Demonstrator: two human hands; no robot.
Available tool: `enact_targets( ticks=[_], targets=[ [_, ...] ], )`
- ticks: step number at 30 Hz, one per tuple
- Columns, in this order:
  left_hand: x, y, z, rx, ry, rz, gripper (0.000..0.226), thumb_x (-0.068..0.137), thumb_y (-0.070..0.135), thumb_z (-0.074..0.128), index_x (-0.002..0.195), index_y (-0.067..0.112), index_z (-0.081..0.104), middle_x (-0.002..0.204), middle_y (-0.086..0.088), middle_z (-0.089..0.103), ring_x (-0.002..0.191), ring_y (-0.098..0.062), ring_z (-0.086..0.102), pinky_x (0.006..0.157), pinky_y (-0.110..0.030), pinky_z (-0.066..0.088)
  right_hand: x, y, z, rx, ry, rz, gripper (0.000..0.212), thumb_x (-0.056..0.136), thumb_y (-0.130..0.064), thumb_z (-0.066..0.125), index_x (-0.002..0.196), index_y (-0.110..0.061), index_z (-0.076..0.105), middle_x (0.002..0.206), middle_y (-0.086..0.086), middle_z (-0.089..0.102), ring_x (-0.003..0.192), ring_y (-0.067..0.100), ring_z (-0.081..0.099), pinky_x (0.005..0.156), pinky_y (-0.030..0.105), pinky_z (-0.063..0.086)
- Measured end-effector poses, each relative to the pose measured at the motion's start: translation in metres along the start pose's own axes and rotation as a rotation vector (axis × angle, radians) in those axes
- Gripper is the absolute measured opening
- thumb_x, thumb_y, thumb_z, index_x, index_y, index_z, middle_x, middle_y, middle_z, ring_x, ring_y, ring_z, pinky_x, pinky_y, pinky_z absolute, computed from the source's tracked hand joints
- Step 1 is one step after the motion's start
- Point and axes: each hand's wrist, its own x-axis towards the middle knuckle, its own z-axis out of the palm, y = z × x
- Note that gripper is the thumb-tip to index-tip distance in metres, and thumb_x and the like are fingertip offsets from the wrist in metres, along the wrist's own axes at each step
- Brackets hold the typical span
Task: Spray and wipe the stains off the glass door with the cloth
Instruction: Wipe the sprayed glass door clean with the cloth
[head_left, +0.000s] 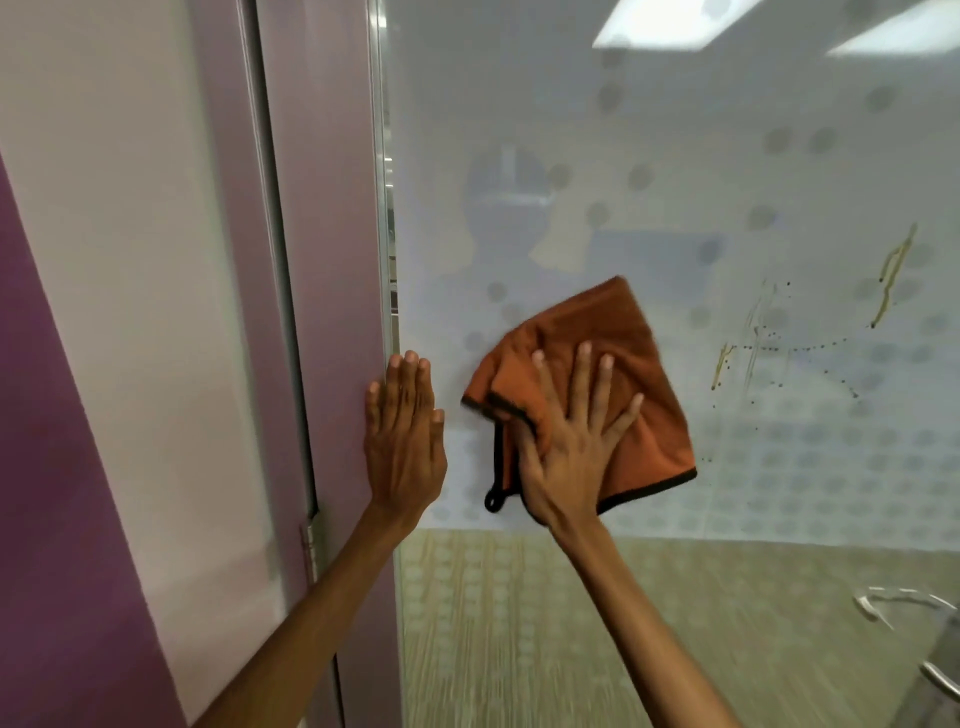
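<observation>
R hand (571, 447), fingers spread wide, presses orange cloth (613, 364) on glass door (675, 182); L hand (402, 441) flat on frame (332, 260); stains (779, 343) to the right.

An orange cloth (597, 384) with dark edging and a hanging loop is pressed flat, partly folded, against the frosted, dotted glass door (675, 156). Brownish streaks and specks of stains (779, 343) are seen on the glass to the cloth's right, apart from it.

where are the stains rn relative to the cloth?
In the head view the brownish stains sit on the glass door to the right of the orange cloth, apart from it; the right hand presses the cloth flat.
</observation>
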Motion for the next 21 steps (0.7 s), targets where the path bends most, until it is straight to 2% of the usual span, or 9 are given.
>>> enact_targets(
  ticks=[4,6,9,12,16,18,21],
  targets=[
    [-0.012,-0.003,-0.001,-0.01,-0.046,0.002,0.053,0.107,0.028,0.015,0.157,0.011,0.009,0.164,-0.001,0.009,0.155,-0.017,0.0,0.126,-0.036,-0.004,-0.067,0.046,-0.004,0.004,-0.07,0.007,0.063,0.092,-0.048,0.039,0.153,-0.036,0.029,0.166,0.004,0.012,0.157,0.02,-0.002,0.116,0.069,0.004],
    [-0.017,-0.003,0.0,-0.01,-0.06,-0.02,0.053,0.107,0.029,0.014,0.157,0.011,0.009,0.164,-0.001,0.009,0.155,-0.017,-0.001,0.126,-0.036,-0.004,-0.054,0.058,-0.007,-0.004,0.009,0.108,0.064,0.091,-0.047,0.044,0.153,-0.034,0.034,0.167,0.005,0.011,0.157,0.024,0.0,0.116,0.071,0.001],
    [-0.02,-0.001,0.003,-0.008,-0.058,-0.046,0.054,0.107,0.029,0.012,0.157,0.011,0.006,0.166,0.0,0.0,0.155,-0.018,-0.002,0.126,-0.037,-0.005,-0.007,0.04,-0.001,-0.028,0.15,0.276,0.073,0.088,-0.049,0.049,0.156,-0.035,0.027,0.168,0.011,0.005,0.156,0.03,-0.004,0.113,0.072,-0.01],
    [-0.028,0.007,0.005,-0.019,-0.072,-0.058,0.055,0.107,0.032,0.01,0.158,0.014,-0.001,0.166,0.0,-0.009,0.155,-0.017,-0.007,0.126,-0.037,-0.007,-0.014,0.019,0.01,-0.082,0.133,0.238,0.074,0.091,-0.057,0.045,0.158,-0.037,0.019,0.168,0.016,0.005,0.156,0.035,-0.003,0.112,0.073,-0.01],
    [-0.042,0.014,0.005,-0.058,-0.132,-0.053,0.056,0.107,0.035,0.009,0.157,0.013,-0.004,0.165,-0.001,-0.005,0.154,-0.016,-0.01,0.126,-0.036,-0.008,-0.066,0.053,0.0,-0.144,0.017,0.08,0.076,0.083,-0.052,0.051,0.153,-0.034,0.028,0.164,0.016,0.021,0.154,0.034,0.009,0.108,0.081,0.003],
    [-0.045,0.012,0.005,-0.054,-0.15,-0.036,0.056,0.106,0.035,0.008,0.157,0.017,-0.008,0.166,0.001,-0.013,0.154,-0.016,-0.011,0.125,-0.036,-0.01,-0.047,0.073,-0.009,-0.155,0.077,0.155,0.077,0.082,-0.054,0.053,0.153,-0.035,0.03,0.164,0.017,0.021,0.153,0.036,0.012,0.107,0.082,0.002],
    [-0.043,0.017,0.008,-0.053,-0.133,-0.059,0.057,0.106,0.036,0.007,0.157,0.017,-0.01,0.165,0.003,-0.018,0.154,-0.016,-0.013,0.125,-0.039,-0.011,0.002,0.067,-0.011,-0.129,0.205,0.33,0.079,0.086,-0.056,0.051,0.157,-0.038,0.021,0.167,0.014,0.011,0.155,0.034,0.004,0.109,0.08,-0.003]
  ],
)
